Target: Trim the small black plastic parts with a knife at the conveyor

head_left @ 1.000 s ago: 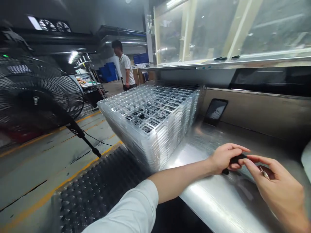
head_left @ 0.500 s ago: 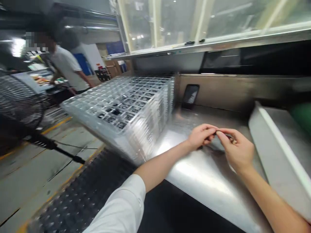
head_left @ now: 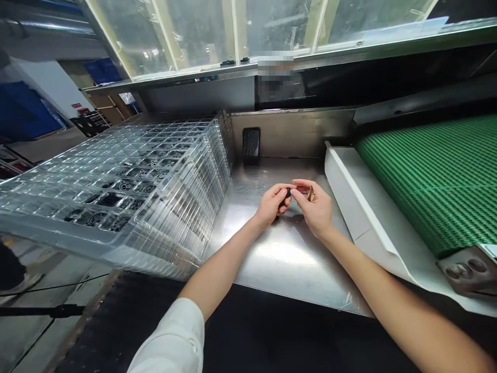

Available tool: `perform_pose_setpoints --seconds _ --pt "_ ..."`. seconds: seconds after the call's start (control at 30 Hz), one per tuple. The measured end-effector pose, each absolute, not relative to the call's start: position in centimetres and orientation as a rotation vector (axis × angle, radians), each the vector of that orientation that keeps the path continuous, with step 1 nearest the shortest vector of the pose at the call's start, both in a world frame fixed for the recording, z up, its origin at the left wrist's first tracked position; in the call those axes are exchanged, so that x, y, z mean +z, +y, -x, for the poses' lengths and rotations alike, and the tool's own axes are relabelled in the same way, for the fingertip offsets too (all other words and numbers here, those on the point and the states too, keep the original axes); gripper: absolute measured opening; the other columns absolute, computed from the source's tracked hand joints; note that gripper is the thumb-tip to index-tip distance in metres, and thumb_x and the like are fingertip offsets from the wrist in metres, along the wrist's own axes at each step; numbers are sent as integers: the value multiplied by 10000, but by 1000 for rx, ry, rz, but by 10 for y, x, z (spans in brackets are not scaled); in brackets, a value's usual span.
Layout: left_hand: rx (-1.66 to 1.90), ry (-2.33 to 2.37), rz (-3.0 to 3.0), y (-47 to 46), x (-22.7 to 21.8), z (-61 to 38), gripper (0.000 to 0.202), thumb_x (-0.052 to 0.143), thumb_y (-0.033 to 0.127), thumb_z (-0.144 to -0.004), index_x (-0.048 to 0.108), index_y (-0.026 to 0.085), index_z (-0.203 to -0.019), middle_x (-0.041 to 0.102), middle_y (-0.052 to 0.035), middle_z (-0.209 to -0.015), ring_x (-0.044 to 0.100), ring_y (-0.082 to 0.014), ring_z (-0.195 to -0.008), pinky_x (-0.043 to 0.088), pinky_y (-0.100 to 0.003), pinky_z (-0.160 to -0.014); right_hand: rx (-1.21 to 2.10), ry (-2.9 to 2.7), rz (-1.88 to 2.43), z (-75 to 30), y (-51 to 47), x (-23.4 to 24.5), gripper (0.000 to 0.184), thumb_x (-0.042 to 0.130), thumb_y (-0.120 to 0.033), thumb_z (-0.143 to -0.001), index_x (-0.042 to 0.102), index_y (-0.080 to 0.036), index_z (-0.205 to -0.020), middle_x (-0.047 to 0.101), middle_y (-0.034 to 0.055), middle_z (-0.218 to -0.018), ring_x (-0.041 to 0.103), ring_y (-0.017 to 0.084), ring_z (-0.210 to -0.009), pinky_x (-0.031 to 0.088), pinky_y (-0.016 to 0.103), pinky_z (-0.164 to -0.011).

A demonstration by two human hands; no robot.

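My left hand (head_left: 272,203) is closed around a small black part (head_left: 286,196), pinched between thumb and fingers above the metal worktop (head_left: 283,254). My right hand (head_left: 316,207) meets it from the other side, its thumb and forefinger pressed at the edge of the same part. A small brownish piece (head_left: 310,193) sticks up between the curled fingers of the right hand; its kind is unclear. To the left stands a tall stack of clear plastic trays (head_left: 186,186), its upper pockets holding several black round parts (head_left: 125,185).
A dark phone-like object (head_left: 251,144) leans on the back wall of the worktop. At the right, a white guard (head_left: 361,217) borders a green conveyor belt (head_left: 435,171). Overhead runs a framed clear panel (head_left: 202,39). A black surface (head_left: 279,336) lies along the front.
My view has swung to the right, bringing the conveyor belt into sight, while the co-worker and most of the fan have left it. Both hands stay together at the black part.
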State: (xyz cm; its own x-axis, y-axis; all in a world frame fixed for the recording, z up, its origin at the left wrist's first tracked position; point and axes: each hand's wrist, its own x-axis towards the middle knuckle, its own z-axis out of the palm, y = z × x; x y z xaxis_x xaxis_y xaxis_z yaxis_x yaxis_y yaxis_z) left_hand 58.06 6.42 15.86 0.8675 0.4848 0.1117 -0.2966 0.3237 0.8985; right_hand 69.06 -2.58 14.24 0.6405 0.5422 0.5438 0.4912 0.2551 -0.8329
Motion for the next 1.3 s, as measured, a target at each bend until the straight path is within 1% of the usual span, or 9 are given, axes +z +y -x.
perform_pose_setpoints --seconds 0.3,0.37,0.47,0.53,0.67,0.73,0.83,0.9,1.3 --pt "507 143 -1084 66 155 -580 374 716 467 -876 602 162 -1060 468 50 -670 357 -47 -460 168 -182 -447 70 -993 1379 -687 -27 146 296 701 -390 -849 713 -211 -1084 733 72 -1064 662 210 -935 556 340 -814" --pt "510 150 -1080 66 156 -579 365 710 465 -883 599 165 -1059 460 52 -674 350 -44 -461 163 -180 -445 65 -1001 1397 -687 -28 145 290 674 -363 -859 713 -211 -1103 730 60 -1025 641 187 -826 539 319 -736" --pt "540 154 -1059 67 158 -579 345 698 452 -895 597 174 -1074 456 56 -677 340 -41 -456 159 -175 -435 39 -1021 1466 -687 -29 145 280 635 -350 -887 717 -218 -1121 712 28 -944 488 123 -576 442 289 -572" --pt "571 175 -1047 68 159 -579 326 687 440 -906 600 182 -1084 457 59 -670 329 -40 -447 164 -171 -427 -2 -1063 1515 -687 -30 145 270 632 -375 -908 720 -226 -1115 699 22 -937 423 112 -532 407 296 -552" --pt "630 235 -1017 70 158 -581 286 672 417 -924 603 182 -1071 460 62 -649 316 -39 -432 173 -165 -420 -81 -1189 1579 -688 -31 144 322 605 -526 -962 711 -227 -1015 674 46 -991 487 140 -596 438 322 -613" --pt "653 238 -1002 70 157 -581 268 665 402 -932 600 177 -1063 464 62 -644 307 -37 -428 176 -164 -419 -110 -1245 1608 -689 -32 144 419 506 -603 -1010 689 -230 -956 657 55 -996 553 173 -694 453 330 -663" --pt "666 226 -1006 70 156 -582 244 649 377 -941 598 169 -1058 469 59 -645 301 -34 -428 179 -161 -418 -160 -1282 1680 -688 -34 144 516 318 -593 -1082 665 -241 -935 636 58 -1003 621 207 -874 449 331 -736" --pt "664 227 -1019 70 156 -582 250 650 381 -939 601 169 -1062 471 57 -648 303 -34 -430 181 -160 -417 -199 -1292 1739 -687 -36 144 534 267 -557 -1102 658 -242 -922 626 54 -1004 630 200 -887 428 322 -721" --pt "707 232 -1080 67 156 -581 358 711 472 -893 641 167 -1068 464 55 -621 283 -39 -445 187 -172 -434 -342 -1340 1780 -687 -34 140 403 446 -483 -1077 635 -221 -835 627 10 -768 574 163 -709 346 305 -650"
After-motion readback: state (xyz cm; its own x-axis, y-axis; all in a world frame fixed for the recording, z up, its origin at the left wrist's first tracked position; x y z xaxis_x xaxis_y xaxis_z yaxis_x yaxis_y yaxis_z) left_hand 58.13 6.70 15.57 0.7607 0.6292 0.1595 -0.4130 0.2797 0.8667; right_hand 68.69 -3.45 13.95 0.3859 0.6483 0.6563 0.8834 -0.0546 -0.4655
